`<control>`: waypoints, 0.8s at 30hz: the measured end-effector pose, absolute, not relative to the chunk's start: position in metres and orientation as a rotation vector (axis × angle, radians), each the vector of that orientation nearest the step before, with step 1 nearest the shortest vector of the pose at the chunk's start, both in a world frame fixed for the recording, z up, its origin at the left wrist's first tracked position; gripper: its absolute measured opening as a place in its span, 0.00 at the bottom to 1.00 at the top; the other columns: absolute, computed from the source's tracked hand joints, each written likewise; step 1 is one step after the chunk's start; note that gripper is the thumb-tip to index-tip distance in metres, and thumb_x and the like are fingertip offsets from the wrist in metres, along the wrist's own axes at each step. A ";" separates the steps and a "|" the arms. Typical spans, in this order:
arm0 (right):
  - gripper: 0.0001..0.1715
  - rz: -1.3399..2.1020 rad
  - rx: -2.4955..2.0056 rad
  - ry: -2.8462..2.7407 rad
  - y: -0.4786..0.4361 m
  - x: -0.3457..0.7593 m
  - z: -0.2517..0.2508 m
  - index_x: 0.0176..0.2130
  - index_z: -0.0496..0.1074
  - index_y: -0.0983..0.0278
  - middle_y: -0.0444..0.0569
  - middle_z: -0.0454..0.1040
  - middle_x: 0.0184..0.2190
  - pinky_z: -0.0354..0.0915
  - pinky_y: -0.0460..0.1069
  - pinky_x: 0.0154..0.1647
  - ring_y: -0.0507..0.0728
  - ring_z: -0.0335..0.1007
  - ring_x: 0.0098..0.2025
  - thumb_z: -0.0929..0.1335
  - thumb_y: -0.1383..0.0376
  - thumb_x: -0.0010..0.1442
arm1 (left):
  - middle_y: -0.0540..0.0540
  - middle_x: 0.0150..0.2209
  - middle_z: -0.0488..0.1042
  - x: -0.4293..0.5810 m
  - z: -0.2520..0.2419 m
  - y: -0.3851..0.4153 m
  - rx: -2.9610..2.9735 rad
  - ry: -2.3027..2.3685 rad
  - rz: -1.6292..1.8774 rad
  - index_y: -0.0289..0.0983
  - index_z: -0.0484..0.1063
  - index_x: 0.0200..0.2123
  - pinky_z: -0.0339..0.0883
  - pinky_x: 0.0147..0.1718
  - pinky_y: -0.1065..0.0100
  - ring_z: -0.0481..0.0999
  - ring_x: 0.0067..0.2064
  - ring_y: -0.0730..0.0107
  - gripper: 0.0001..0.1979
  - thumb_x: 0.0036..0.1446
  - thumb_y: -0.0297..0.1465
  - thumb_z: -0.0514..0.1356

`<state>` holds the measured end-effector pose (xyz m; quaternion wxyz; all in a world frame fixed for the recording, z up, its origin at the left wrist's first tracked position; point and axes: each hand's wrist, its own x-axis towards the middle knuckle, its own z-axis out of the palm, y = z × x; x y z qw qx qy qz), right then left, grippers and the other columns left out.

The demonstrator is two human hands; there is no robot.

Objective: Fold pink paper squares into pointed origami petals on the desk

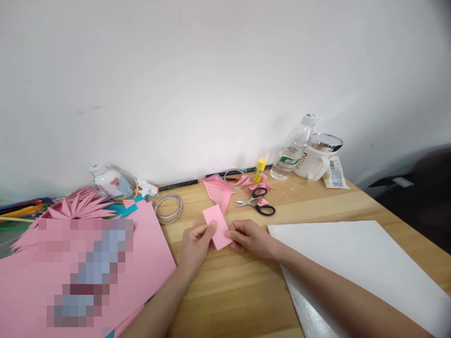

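A small rectangle of pink paper (219, 231) is held tilted above the wooden table between my two hands. My left hand (197, 240) pinches its left edge, thumb on top and fingers beneath. At the lower right edge, my right hand (248, 236) grips the same paper between thumb and fingers. Just beyond lie pink folded paper (215, 187) and open-bladed scissors (256, 203) with black handles. A yellow glue stick (260, 170) stands behind the scissors among small pink paper pieces.
Large pink sheets (151, 256) and a fanned pink paper piece (79, 204) cover the left. A white board (352, 263) lies right. Along the wall are a white bottle (111, 180), coiled cable (168, 209), black marker (179, 184), water bottle (291, 155) and white mug (310, 164).
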<state>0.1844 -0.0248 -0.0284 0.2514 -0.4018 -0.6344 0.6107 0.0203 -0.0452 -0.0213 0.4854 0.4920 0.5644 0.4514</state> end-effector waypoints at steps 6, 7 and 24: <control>0.23 1.667 -1.053 -1.714 -0.024 0.184 -0.028 0.21 0.62 0.65 0.42 0.64 0.17 0.54 0.43 0.19 0.47 0.57 0.18 0.63 0.50 0.54 | 0.53 0.13 0.60 0.019 -0.023 -0.044 1.188 1.363 1.126 0.33 0.64 0.12 0.50 0.16 0.74 0.59 0.17 0.78 0.21 0.47 0.41 0.59; 0.22 1.683 -1.032 -1.708 -0.024 0.184 -0.028 0.22 0.63 0.66 0.42 0.64 0.18 0.55 0.42 0.20 0.47 0.57 0.19 0.63 0.50 0.54 | 0.53 0.13 0.59 0.018 -0.024 -0.044 1.182 1.364 1.131 0.33 0.63 0.12 0.50 0.16 0.74 0.59 0.17 0.78 0.21 0.47 0.41 0.59; 0.21 1.737 -0.985 -1.579 -0.022 0.186 -0.030 0.24 0.65 0.67 0.41 0.66 0.18 0.55 0.42 0.19 0.46 0.58 0.18 0.70 0.51 0.45 | 0.53 0.14 0.61 0.017 -0.026 -0.043 1.164 1.336 1.092 0.34 0.64 0.14 0.52 0.17 0.74 0.58 0.19 0.77 0.21 0.46 0.44 0.59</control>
